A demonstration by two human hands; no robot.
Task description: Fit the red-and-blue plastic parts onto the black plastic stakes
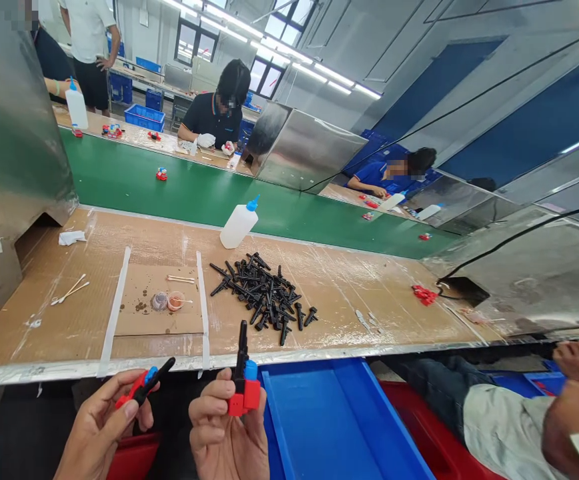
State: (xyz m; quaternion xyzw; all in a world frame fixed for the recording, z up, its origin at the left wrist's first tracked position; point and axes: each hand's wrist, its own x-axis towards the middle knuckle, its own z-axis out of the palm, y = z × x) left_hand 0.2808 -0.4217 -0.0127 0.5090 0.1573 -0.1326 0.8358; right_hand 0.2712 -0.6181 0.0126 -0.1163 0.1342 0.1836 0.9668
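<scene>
My left hand (97,427) pinches a small toy assembly (144,387) of red, blue and black plastic, its black rod pointing up and right. In my right hand (224,433) is a similar toy assembly (245,393), held nearly upright: a red block base, a blue round knob and a tall black rod. Both hands are in front of the bench edge, apart from each other. Beyond them on the bench lies a heap of black plastic parts (269,293), and left of it are two small round dishes (175,301) with cotton swabs (180,279).
A white bottle with a blue tip (239,223) stands behind the heap, beside the green conveyor belt (194,193). A blue bin (329,420) is below the bench edge. Red parts (424,295) lie at right. A neighbour's arm (569,400) shows at far right; co-workers sit across the belt.
</scene>
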